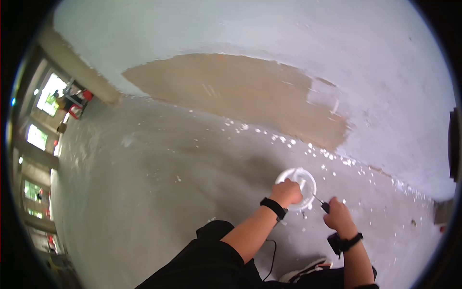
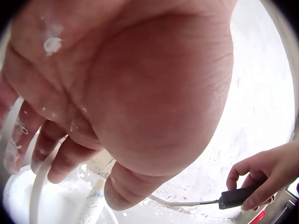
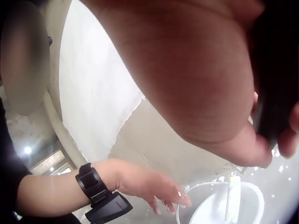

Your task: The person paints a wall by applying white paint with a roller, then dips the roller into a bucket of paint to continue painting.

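A white bucket point(image 1: 314, 182) stands on the floor before me, with white material in it and a pale, smeared stick point(image 3: 232, 200) leaning up inside. Over its near left side is my left hand point(image 1: 287, 192), its fingers spread and loosely bent at the rim. White specks dot the palm and fingertips in the left wrist view. To the right of the bucket, my right hand point(image 1: 340, 216) grips the black handle point(image 2: 235, 198) of a putty knife. Its thin blade point(image 1: 317, 198) points toward the bucket rim, seen nearly edge-on.
Ahead rises a pale wall point(image 1: 375, 62) with a large bare brown patch point(image 1: 240, 91). White flakes point(image 1: 327, 155) lie scattered on the grey floor point(image 1: 115, 192) along its base. A shoe point(image 1: 308, 269) and a black cord point(image 1: 275, 253) are close below. Red items point(image 1: 74, 111) stand far left near windows.
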A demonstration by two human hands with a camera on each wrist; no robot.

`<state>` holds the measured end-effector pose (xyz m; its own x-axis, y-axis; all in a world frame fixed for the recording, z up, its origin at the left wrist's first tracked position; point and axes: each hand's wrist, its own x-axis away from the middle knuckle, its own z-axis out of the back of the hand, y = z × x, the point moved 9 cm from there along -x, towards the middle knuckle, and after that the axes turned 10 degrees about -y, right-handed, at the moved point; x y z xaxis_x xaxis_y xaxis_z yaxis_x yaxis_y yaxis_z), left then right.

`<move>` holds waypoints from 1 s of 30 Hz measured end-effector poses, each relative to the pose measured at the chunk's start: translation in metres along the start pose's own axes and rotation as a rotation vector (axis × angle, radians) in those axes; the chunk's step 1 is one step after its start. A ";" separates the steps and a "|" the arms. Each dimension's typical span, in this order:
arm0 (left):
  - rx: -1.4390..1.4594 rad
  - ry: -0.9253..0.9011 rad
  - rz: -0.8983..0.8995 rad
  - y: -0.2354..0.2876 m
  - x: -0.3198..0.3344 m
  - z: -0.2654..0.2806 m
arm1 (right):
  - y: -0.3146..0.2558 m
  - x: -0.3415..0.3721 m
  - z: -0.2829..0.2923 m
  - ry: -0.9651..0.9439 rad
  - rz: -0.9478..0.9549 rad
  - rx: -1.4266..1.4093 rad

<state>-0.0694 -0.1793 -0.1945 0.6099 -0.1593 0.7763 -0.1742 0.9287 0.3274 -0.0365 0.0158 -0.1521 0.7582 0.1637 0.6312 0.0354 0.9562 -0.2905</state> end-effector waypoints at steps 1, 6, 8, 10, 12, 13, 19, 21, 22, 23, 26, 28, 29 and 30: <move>-0.014 0.018 -0.006 0.003 0.002 0.002 | -0.001 -0.007 -0.011 0.003 0.032 -0.032; -0.082 -0.067 -0.012 0.014 -0.002 -0.001 | -0.032 -0.007 -0.027 0.143 0.167 0.067; -0.104 -0.047 -0.019 0.015 -0.009 -0.003 | -0.030 -0.004 -0.025 0.120 0.015 0.055; -0.105 -0.049 -0.043 0.016 -0.010 -0.002 | -0.035 -0.006 -0.029 0.104 0.011 0.216; -0.099 -0.118 0.022 0.013 -0.007 -0.002 | -0.032 -0.010 -0.039 0.059 0.005 0.240; -0.095 -0.130 0.016 0.013 -0.007 -0.003 | -0.032 -0.012 -0.042 0.028 0.015 0.270; -0.111 -0.143 0.025 0.009 -0.011 0.000 | -0.033 -0.026 -0.057 0.003 0.073 0.284; -0.083 -0.080 -0.035 0.007 -0.008 0.003 | -0.031 -0.030 -0.058 -0.019 0.052 0.290; -0.090 -0.079 -0.023 0.003 -0.009 0.005 | -0.029 -0.031 -0.058 -0.022 0.049 0.292; -0.100 -0.074 -0.013 0.000 -0.011 0.008 | -0.027 -0.032 -0.058 -0.020 0.040 0.283; -0.144 -0.053 -0.090 -0.008 -0.021 0.005 | -0.019 -0.034 -0.061 0.012 0.001 0.244; -0.146 -0.056 -0.110 -0.008 -0.026 0.003 | -0.015 -0.031 -0.062 0.002 -0.022 0.201; -0.167 -0.048 -0.101 -0.007 -0.028 0.003 | -0.016 -0.030 -0.063 -0.019 -0.031 0.187; -0.165 -0.064 -0.089 -0.005 -0.029 0.002 | -0.019 -0.028 -0.063 -0.039 -0.020 0.173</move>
<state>-0.0874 -0.1802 -0.2174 0.5662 -0.2593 0.7824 0.0108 0.9515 0.3075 -0.0172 -0.0221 -0.2099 0.7328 0.1500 0.6637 -0.0645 0.9863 -0.1517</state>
